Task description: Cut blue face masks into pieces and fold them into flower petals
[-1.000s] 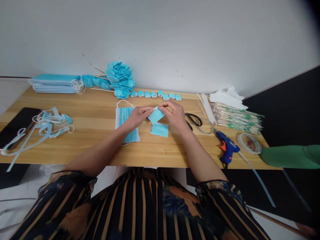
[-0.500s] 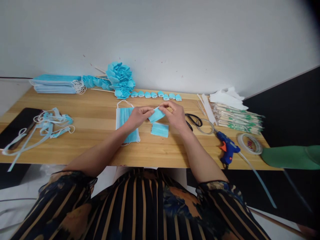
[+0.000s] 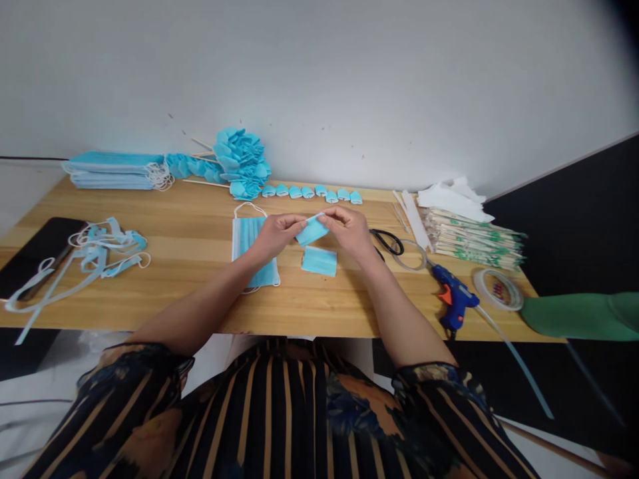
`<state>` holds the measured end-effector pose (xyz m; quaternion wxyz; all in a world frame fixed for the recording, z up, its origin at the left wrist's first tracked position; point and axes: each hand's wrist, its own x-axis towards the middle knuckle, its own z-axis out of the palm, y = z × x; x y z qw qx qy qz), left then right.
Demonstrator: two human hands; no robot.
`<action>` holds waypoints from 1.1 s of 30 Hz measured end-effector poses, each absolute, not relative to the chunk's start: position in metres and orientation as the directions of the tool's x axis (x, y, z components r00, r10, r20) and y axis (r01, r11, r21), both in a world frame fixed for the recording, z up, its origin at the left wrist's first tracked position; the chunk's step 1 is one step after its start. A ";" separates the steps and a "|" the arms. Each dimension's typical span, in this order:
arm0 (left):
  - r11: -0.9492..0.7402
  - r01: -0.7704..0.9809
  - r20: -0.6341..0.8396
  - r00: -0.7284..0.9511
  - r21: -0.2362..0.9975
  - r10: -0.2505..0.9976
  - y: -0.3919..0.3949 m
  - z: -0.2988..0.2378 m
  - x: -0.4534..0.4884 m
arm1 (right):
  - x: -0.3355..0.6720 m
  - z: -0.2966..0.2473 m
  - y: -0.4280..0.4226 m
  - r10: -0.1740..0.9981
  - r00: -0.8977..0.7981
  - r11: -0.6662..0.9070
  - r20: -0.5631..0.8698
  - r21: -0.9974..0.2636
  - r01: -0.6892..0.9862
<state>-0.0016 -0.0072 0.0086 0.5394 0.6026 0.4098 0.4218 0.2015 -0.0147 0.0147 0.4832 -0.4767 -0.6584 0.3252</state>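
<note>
Between my two hands is a small blue piece of face mask fabric [image 3: 312, 231], held just above the table. My left hand [image 3: 277, 236] pinches its left edge between thumb and fingers. At its upper right corner, my right hand [image 3: 348, 229] pinches it the same way. Directly below lies a second blue rectangle of mask fabric [image 3: 319, 261], flat on the wood. A whole blue face mask [image 3: 243, 234] with white ear loops lies partly under my left wrist. Black scissor handles [image 3: 388, 241] show beside my right wrist, with the blades hidden.
Along the back of the wooden table [image 3: 180, 246] are stacked masks [image 3: 112, 170], a blue fabric flower [image 3: 240, 156] and a row of folded blue petals [image 3: 307, 191]. A blue glue gun [image 3: 453, 296], tape roll [image 3: 498, 289] and green bottle [image 3: 574, 316] stand right. Mask scraps [image 3: 97, 249] lie left.
The right fingers have shifted slightly along the upper edge of the fabric piece. Both hands keep their pinch, and the view has tilted a little.
</note>
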 end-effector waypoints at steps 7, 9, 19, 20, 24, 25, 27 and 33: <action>-0.096 0.041 0.077 0.326 0.995 0.942 -0.007 0.008 -0.003 | 0.202 0.020 -0.018 0.940 -0.057 0.334 0.337 -0.873 0.354; -0.102 0.046 0.081 0.327 0.994 0.941 -0.007 0.007 -0.003 | 0.201 0.022 -0.018 0.939 -0.056 0.336 0.340 -0.869 0.362; -0.077 -0.005 0.073 0.357 0.997 0.931 -0.006 0.008 -0.003 | 0.205 0.022 -0.017 0.922 -0.016 0.363 0.387 -0.849 0.383; -0.069 -0.010 0.067 0.352 0.998 0.933 -0.006 0.008 -0.003 | 0.207 0.021 -0.015 0.918 0.001 0.366 0.396 -0.848 0.383; -0.057 -0.007 0.056 0.351 0.998 0.935 -0.006 0.010 -0.002 | 0.213 0.019 -0.011 0.909 0.025 0.379 0.416 -0.850 0.365; -0.064 -0.003 0.061 0.355 0.998 0.933 -0.007 0.010 -0.002 | 0.213 0.018 -0.010 0.910 0.023 0.379 0.415 -0.852 0.361; -0.086 0.008 0.077 0.361 0.996 0.929 -0.007 0.011 -0.003 | 0.213 0.016 -0.010 0.911 0.018 0.380 0.412 -0.856 0.350; -0.127 0.057 0.099 0.353 0.990 0.930 -0.007 0.013 -0.004 | 0.211 0.018 -0.012 0.909 0.020 0.383 0.417 -0.852 0.356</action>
